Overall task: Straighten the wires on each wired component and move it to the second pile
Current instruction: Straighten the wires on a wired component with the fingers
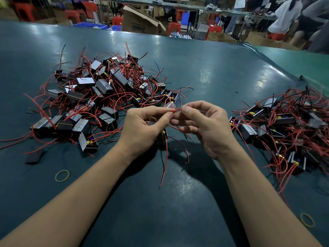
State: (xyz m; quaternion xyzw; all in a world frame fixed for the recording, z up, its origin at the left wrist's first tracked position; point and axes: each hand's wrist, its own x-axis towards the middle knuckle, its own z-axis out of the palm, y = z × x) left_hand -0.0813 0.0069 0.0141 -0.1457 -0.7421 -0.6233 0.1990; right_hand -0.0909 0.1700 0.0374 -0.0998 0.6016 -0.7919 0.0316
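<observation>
Above the green bench (195, 72), between the two piles, the left hand (144, 127) and right hand (204, 125) are both pinching a red wire (175, 110) of the component (163, 134) hanging below them.

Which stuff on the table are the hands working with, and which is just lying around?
For the job:
- left hand and right hand, both pinching a red wire
- held component, mostly hidden under the hands
- left pile
- right pile

Just lying about:
- rubber band near the left arm
- second rubber band at the right
- dark flat piece
</observation>
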